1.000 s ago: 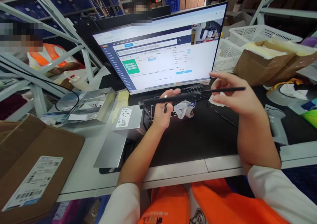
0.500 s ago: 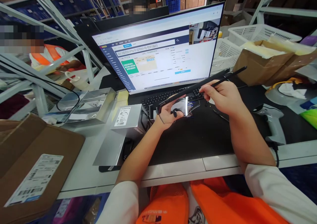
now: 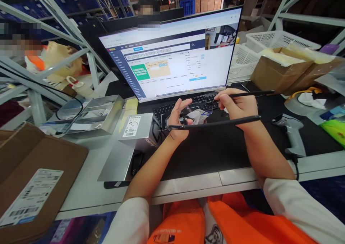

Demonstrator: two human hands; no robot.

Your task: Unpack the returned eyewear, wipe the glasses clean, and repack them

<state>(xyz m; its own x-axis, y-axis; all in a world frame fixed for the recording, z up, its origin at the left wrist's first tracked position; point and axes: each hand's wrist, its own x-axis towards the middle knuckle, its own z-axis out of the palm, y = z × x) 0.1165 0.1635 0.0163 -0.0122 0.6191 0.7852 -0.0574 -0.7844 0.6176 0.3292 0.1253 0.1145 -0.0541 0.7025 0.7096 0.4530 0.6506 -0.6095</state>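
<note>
glasses (image 3: 215, 122) temples dropped level and spread since before | left hand (image 3: 178, 123) grips lens end as anchor | right hand (image 3: 237, 105) pinches upper temple open | over keyboard (image 3: 172, 109), far from tabletop (image 3: 88, 186) near edge

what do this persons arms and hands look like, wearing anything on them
Both hands are bare: the left hand and the right hand have no gloves, and no ring or watch shows. The forearms are uncovered. A white left sleeve and a white right sleeve end near the elbows. Between them an orange vest with dark print shows.
</note>
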